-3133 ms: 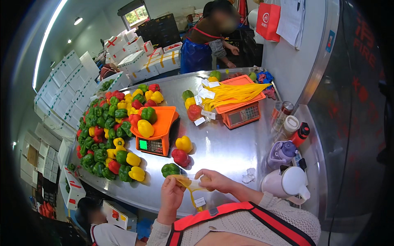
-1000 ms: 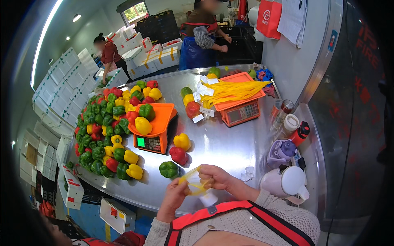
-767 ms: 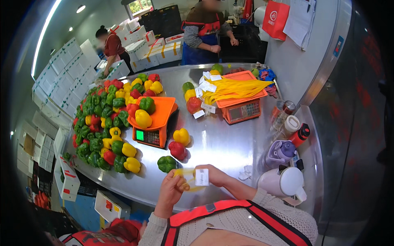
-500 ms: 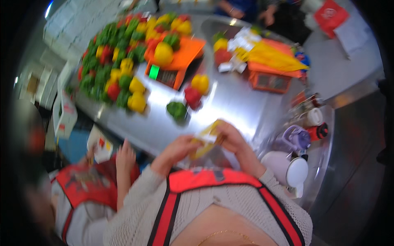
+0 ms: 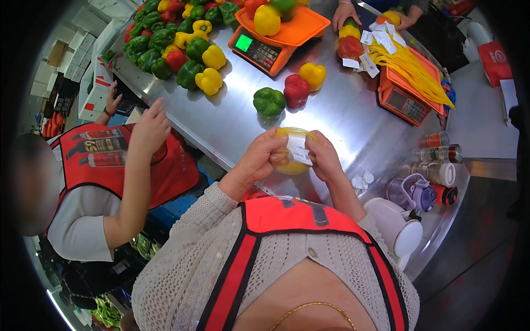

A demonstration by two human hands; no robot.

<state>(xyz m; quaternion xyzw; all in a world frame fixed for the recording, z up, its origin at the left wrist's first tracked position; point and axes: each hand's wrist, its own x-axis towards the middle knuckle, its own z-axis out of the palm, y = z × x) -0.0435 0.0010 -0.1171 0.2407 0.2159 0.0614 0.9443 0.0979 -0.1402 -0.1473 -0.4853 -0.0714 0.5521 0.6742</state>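
In front of my chest, a yellow net bag (image 5: pixel 292 167) with a white label is stretched between my hands, its mouth spread into a round shape. My left hand (image 5: pixel 266 153) pinches one side, and the fingers of my right hand (image 5: pixel 324 156) are closed on the opposite side. Just beyond, on the steel table (image 5: pixel 221 135), stand a green bell pepper (image 5: pixel 269 102), a red one (image 5: pixel 296 90) and a yellow one (image 5: pixel 312 76). The three sit close together, apart from my hands.
A pile of bell peppers (image 5: pixel 160 41) covers the far left. Two orange scales (image 5: pixel 287 27) (image 5: pixel 408 96) stand beyond; yellow net bags (image 5: pixel 411 69) lie over the right one. Bottles and a kettle (image 5: pixel 386 218) line the right edge. A co-worker (image 5: pixel 105 193) is at left; another person's hands (image 5: pixel 346 14) are opposite.
The yellow net bag has been spread from a narrow, slanted shape to a rounder one between my hands. The co-worker's hand at left has risen. My view has shifted.
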